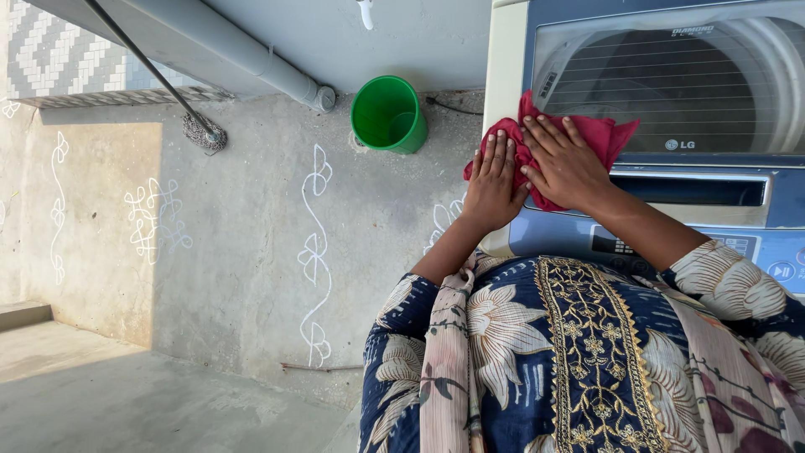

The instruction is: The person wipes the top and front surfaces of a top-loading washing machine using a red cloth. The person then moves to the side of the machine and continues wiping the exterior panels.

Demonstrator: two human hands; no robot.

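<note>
A red cloth (579,138) is pressed flat against the top of a washing machine (721,210), at the machine's front left corner, just below the edge of its transparent lid (671,84). The right hand (566,164) is laid over the middle of the cloth, palm down, with the fingers spread and extended rather than curled; nothing is gripped, the cloth being only held down under the palm and fingers. The left hand (493,184) is placed just beside it, at the machine's left edge, likewise flat with straight fingers close together, its fingertips resting on the bunched left end of the cloth while the heel of the hand lies at the rim of the machine. The two hands are touching or nearly touching at the thumbs. Part of the cloth is left uncovered at its upper right, where a pointed corner lies against the lid. The control panel (755,252) of the machine is seen along its front edge, below the right forearm. On the concrete floor (251,210) beside the machine's left side a green bucket (387,113) is stood upright, and farther left a mop (204,132) is leaned with its head on the floor. White patterns are drawn on the concrete.
</note>
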